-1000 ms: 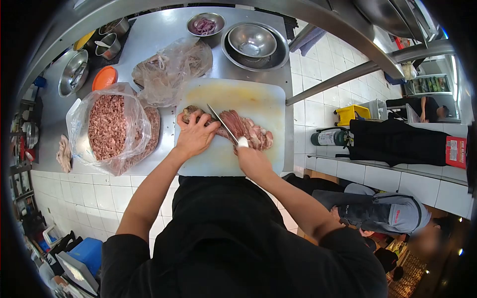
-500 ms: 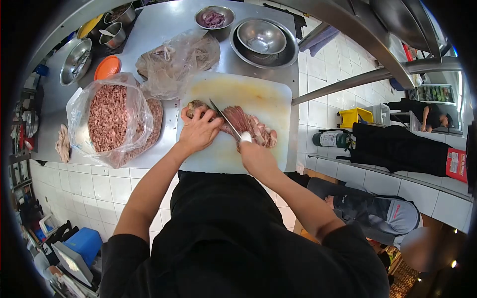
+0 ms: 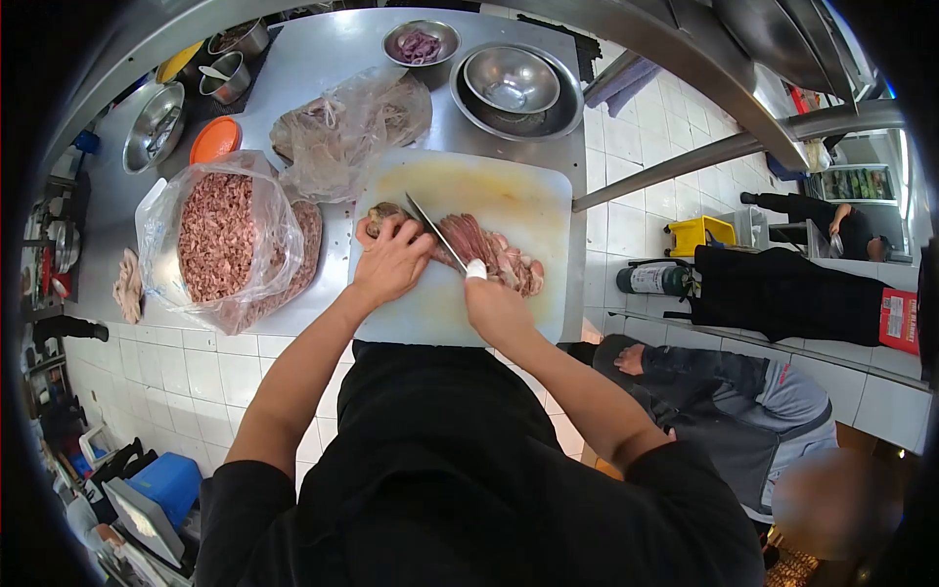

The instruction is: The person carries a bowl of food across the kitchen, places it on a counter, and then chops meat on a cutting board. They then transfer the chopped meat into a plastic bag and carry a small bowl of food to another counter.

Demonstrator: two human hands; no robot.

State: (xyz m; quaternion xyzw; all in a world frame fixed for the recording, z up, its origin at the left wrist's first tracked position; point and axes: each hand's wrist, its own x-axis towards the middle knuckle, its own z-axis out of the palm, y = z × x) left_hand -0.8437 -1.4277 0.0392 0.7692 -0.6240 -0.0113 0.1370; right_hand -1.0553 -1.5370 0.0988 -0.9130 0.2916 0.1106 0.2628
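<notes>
My right hand (image 3: 501,311) grips a kitchen knife (image 3: 431,226) by its white handle. The blade points away and to the left, against the cut end of a brownish chunk of meat (image 3: 385,211). Bent fingers of my left hand (image 3: 391,266) press down on that chunk, hiding part of it. Right of the blade lies a fanned pile of sliced meat (image 3: 509,262), dark red near the knife and paler further right. All of it rests on a white cutting board (image 3: 533,186) with yellowish stains.
A clear bag of chopped meat (image 3: 217,235) stands left of the board. Behind are another plastic bag (image 3: 367,112), an orange lid (image 3: 215,140), a bowl of sliced onion (image 3: 419,45) and nested steel bowls (image 3: 514,83). A person (image 3: 724,401) is close on my right.
The knife and my right hand have shifted slightly left, closer to my left hand. The person on the right has moved, with a hand now showing. My left hand stays on the chunk.
</notes>
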